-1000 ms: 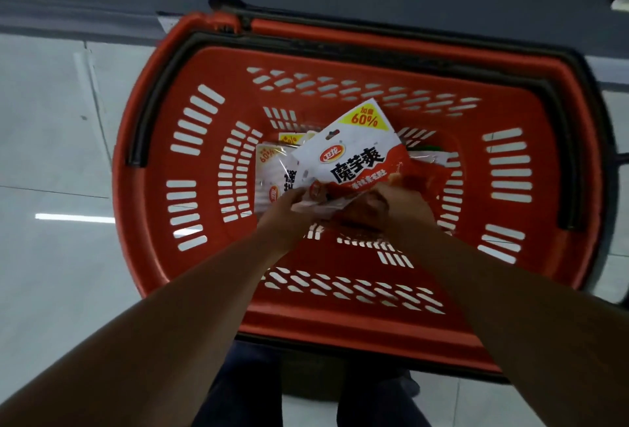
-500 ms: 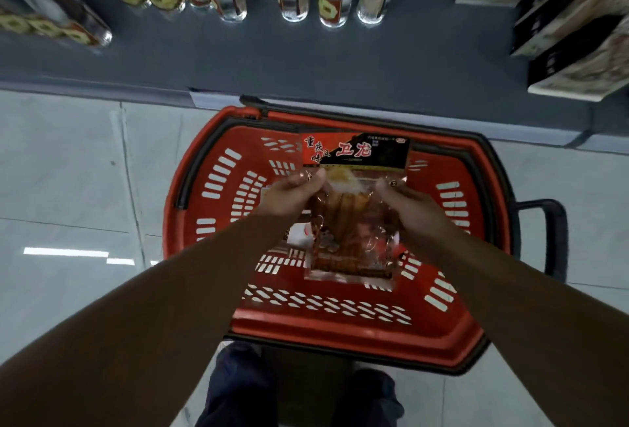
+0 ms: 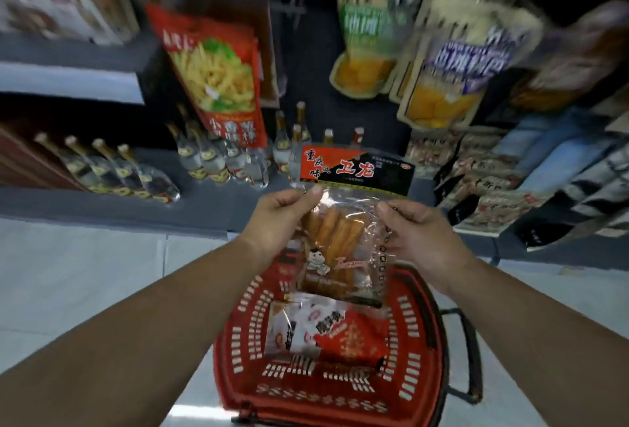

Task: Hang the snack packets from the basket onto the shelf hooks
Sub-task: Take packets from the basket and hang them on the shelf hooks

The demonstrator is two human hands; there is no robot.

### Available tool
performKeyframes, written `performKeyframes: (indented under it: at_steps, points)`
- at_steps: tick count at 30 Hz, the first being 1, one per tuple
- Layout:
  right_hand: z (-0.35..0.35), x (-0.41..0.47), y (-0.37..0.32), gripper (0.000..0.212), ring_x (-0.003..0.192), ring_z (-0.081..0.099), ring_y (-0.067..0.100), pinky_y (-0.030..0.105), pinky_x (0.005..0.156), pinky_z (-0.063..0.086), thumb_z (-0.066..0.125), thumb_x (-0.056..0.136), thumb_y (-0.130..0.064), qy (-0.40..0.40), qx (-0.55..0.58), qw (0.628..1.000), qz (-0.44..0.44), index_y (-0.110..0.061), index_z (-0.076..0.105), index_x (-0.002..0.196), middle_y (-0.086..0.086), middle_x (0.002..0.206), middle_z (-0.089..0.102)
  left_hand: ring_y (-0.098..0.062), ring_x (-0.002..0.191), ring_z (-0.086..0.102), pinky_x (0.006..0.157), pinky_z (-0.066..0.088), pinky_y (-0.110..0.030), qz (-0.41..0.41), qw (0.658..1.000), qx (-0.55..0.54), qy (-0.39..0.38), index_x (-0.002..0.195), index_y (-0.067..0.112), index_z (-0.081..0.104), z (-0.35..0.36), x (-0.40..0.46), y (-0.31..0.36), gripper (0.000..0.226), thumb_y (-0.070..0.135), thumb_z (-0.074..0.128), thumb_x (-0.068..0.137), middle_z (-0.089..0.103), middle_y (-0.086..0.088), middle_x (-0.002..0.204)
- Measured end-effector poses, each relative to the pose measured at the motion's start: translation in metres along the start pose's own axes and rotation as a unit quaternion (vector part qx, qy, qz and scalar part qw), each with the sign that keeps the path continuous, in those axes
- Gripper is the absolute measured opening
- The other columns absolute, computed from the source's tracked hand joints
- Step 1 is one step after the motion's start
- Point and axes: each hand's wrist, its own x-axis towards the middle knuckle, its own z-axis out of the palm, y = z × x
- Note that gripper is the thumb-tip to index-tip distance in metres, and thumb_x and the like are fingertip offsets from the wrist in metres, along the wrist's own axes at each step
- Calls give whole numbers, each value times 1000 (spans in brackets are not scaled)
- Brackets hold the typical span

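1. The red basket (image 3: pixel 238 351) sat on the floor, below both arms. It was big and hard, with slots in its walls. More snack packets (image 3: pixel 326 331) lay inside it.

2. The shelf packets (image 3: pixel 218 76) hung above, on the dark shelf wall. The view was blurry there, so the hooks could not be seen.

3. The clear snack packet (image 3: pixel 343 239) was up in the air, above the basket and in front of the shelves. It had a red and black card top and brown sticks inside. It looked light. The clear part looked soft, crinkly and probably slippery. The sticks inside might snap if squeezed hard. The card top looked stiffer, so that seemed the best place to hold it for hanging.

4. The left hand (image 3: pixel 282 219) pinched the packet's top left corner, just under the card top.

5. The right hand (image 3: pixel 418 232) pinched the packet's right edge, a bit lower down. Both hands held it flat and upright.
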Motion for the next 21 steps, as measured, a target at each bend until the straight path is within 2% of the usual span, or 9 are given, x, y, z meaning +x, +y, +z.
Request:
performKeyframes:
  at_steps: [4,7,9,11,13,15,18,19,21]
  points:
    - [-19,-44,-120,11,78,65,18,34,76,51,64,89,-26,42,-11,995,-86,-18,69,93,4,85,70,-14,62,65,64,56,-28,63,997,9,-37,79,9,71,-8,-32,124,38,39,53,94,69,-1,66]
    - [-33,-84,-211,13,72,68,23,31,64,54,62,91,-25,60,8,989,-132,-13,67,95,10,83,70,-14,73,68,72,55,-33,131,990,32,-48,77,16,76,-10,-64,221,40,42,51,94,74,-2,78]
    - [-41,-111,-271,14,68,69,18,25,54,53,61,92,-26,71,13,984,-163,-13,66,93,4,78,70,-10,74,68,66,55,-27,170,984,45,-26,85,13,76,-12,-87,284,40,43,51,95,75,3,83]
    - [-46,-141,-329,14,64,70,12,25,53,53,60,92,-27,80,11,976,-203,-15,66,91,-1,75,69,-3,70,67,57,49,-19,204,977,54,-13,89,15,75,-15,-113,343,41,47,50,94,75,8,80]
    - [-49,-171,-384,13,60,68,10,25,53,51,60,93,-26,97,16,965,-244,-16,66,89,-2,70,68,1,68,67,59,49,-18,244,968,63,-10,89,18,76,-20,-141,401,40,49,50,94,74,11,76]
    - [-48,-200,-432,15,59,64,11,26,58,47,60,92,-27,115,17,953,-279,-18,67,83,-2,68,68,-2,61,66,61,50,-22,278,959,61,0,85,17,75,-25,-170,454,38,47,53,93,69,11,63]
    - [-45,-238,-487,21,66,64,13,30,65,47,59,92,-32,146,12,941,-306,-16,70,83,-3,69,69,-21,65,53,66,48,-29,313,948,50,19,87,8,74,-34,-205,513,38,43,59,90,54,-9,63]
    - [-44,-249,-499,22,65,64,12,30,64,49,58,93,-32,152,12,937,-314,-16,71,86,-3,70,69,-22,66,52,69,51,-33,328,942,61,27,88,11,75,-38,-213,527,36,44,61,89,57,-11,65]
    - [-41,-269,-517,25,62,63,11,30,65,54,56,94,-33,162,17,929,-331,-14,71,88,-2,69,67,-20,66,58,78,58,-42,350,933,72,36,84,23,77,-42,-227,552,29,48,62,87,69,0,69]
